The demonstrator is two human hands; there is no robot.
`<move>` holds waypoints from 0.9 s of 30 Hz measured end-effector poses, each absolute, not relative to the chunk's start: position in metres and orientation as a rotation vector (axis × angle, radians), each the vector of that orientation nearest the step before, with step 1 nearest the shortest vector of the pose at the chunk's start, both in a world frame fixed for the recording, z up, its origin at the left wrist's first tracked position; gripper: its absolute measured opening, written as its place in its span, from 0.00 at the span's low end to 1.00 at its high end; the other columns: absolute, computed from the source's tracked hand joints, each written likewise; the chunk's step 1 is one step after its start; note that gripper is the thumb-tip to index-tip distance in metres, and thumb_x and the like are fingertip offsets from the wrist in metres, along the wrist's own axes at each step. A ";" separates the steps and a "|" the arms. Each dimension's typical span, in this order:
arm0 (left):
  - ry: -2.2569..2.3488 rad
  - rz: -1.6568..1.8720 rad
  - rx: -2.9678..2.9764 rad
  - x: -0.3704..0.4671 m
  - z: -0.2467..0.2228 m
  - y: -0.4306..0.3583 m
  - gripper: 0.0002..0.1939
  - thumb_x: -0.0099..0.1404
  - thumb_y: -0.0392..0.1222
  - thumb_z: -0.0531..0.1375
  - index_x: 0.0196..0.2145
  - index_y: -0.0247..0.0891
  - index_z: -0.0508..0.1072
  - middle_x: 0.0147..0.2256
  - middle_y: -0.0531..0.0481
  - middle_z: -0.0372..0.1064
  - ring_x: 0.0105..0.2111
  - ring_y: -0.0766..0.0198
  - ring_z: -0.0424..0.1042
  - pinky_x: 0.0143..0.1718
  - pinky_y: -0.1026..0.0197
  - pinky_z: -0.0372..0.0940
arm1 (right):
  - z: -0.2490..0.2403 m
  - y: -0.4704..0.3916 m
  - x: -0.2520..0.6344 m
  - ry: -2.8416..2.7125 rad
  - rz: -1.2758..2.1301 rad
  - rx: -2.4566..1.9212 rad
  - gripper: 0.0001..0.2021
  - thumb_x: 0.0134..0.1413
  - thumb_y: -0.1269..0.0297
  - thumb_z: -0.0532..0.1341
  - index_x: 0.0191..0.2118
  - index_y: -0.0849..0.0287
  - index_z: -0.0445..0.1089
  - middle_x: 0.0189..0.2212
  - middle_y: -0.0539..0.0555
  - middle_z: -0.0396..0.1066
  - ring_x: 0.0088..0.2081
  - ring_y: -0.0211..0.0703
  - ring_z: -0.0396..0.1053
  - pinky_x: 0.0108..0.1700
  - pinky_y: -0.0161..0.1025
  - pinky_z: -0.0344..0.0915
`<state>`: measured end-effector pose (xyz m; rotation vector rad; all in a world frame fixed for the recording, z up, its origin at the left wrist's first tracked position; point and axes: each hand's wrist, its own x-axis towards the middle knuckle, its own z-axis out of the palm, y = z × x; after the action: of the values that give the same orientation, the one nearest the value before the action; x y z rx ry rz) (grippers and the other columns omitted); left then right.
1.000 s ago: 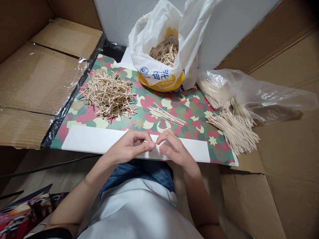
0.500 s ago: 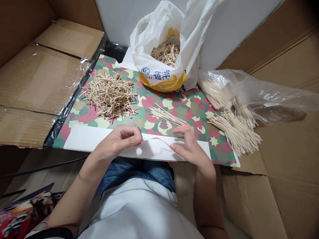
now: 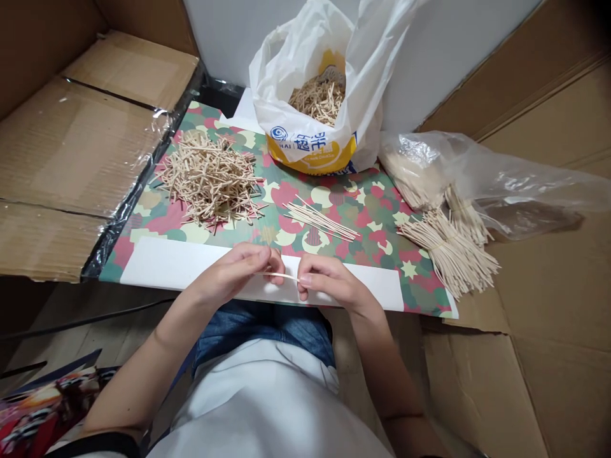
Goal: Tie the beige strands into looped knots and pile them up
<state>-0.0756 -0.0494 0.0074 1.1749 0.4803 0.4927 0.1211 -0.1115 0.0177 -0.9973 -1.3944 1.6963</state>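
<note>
A thin pale stick [image 3: 285, 275] stretches between my two hands, low over the white strip [image 3: 160, 257] along the near edge of the table. My left hand [image 3: 238, 270] is closed round its left part, fingers curled and thumb on top. The other end is pinched between thumb and fingers of my right hand [image 3: 329, 280]. Just beyond them, several loose long sticks [image 3: 322, 219] lie on the patterned sheet [image 3: 272, 232]. How much of the held stick is inside my left hand is hidden.
A heap of short stick pieces [image 3: 212, 181] lies at the left. Behind stands a white and yellow plastic bag [image 3: 312, 149] with more pieces inside. Tied bundles of sticks [image 3: 451, 251] and a clear plastic bag [image 3: 477, 168] are at the right. Cardboard [image 3: 86, 146] flanks the table.
My right hand has moved left and closed on the stick, having been more open before. The stick was bowed upward and now looks nearly straight. My left hand has stayed about where it was.
</note>
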 end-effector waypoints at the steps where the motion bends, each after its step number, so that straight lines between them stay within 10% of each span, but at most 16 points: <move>1: 0.465 0.477 1.182 -0.074 0.008 -0.049 0.24 0.61 0.58 0.55 0.26 0.31 0.73 0.24 0.49 0.66 0.27 0.65 0.62 0.31 0.63 0.56 | 0.018 -0.111 0.121 -1.383 1.724 -0.996 0.08 0.54 0.64 0.57 0.26 0.60 0.63 0.22 0.48 0.65 0.26 0.36 0.64 0.33 0.34 0.60; 8: 0.414 0.415 1.154 -0.061 0.012 -0.049 0.08 0.56 0.41 0.62 0.25 0.32 0.74 0.25 0.49 0.68 0.28 0.64 0.66 0.34 0.63 0.59 | 0.013 -0.107 0.126 -1.336 1.797 -0.926 0.07 0.55 0.62 0.58 0.30 0.59 0.67 0.20 0.47 0.68 0.25 0.36 0.64 0.33 0.35 0.58; 27: 0.258 0.758 0.959 -0.047 0.002 -0.068 0.11 0.61 0.42 0.60 0.41 0.37 0.72 0.30 0.49 0.68 0.29 0.62 0.72 0.36 0.59 0.64 | 0.007 -0.110 0.111 -1.016 1.775 -0.900 0.07 0.50 0.63 0.58 0.27 0.60 0.66 0.16 0.47 0.63 0.23 0.35 0.61 0.30 0.34 0.56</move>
<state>-0.0473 -0.0680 0.0017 0.9587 0.2582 0.7578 0.1115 -0.1096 0.0070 -0.9002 -1.0162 1.7746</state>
